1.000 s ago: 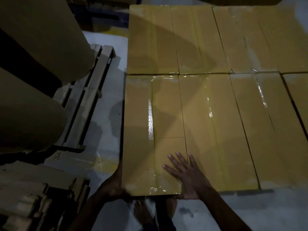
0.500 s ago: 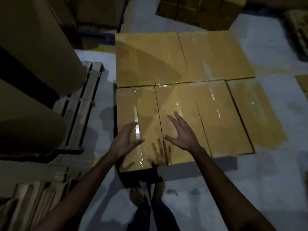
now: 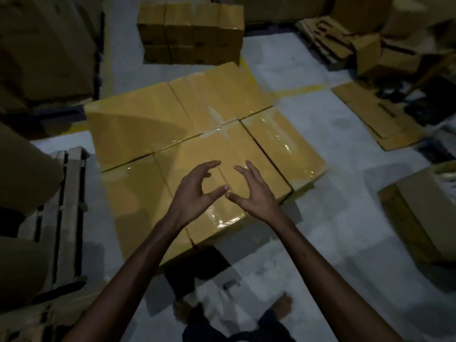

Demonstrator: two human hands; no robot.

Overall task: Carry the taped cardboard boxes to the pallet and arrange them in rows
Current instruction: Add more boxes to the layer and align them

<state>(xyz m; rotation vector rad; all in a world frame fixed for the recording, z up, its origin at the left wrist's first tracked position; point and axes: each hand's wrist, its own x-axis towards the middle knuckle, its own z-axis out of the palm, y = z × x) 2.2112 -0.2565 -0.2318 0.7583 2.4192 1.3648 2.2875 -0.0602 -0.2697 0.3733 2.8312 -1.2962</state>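
Observation:
Several taped yellow-brown cardboard boxes [image 3: 153,119] lie flat in two rows in the middle of the floor, hiding whatever is under them. Glossy tape shines on the near row [image 3: 278,141]. My left hand [image 3: 195,193] and my right hand [image 3: 254,193] hover in the air above the near boxes, fingers spread and loosely bent, thumbs almost meeting. Neither hand touches or holds a box.
A bare wooden pallet [image 3: 66,206] lies to the left beside big brown rolls [image 3: 22,169]. A stack of boxes [image 3: 190,33] stands behind the rows. Flattened cardboard [image 3: 375,114] and an open carton [image 3: 424,213] sit on the right. My bare feet [image 3: 281,307] stand on the grey floor.
Both hands have lifted off the near-left box and come together in the air. The view has pulled back and up, showing more floor and the stacks behind.

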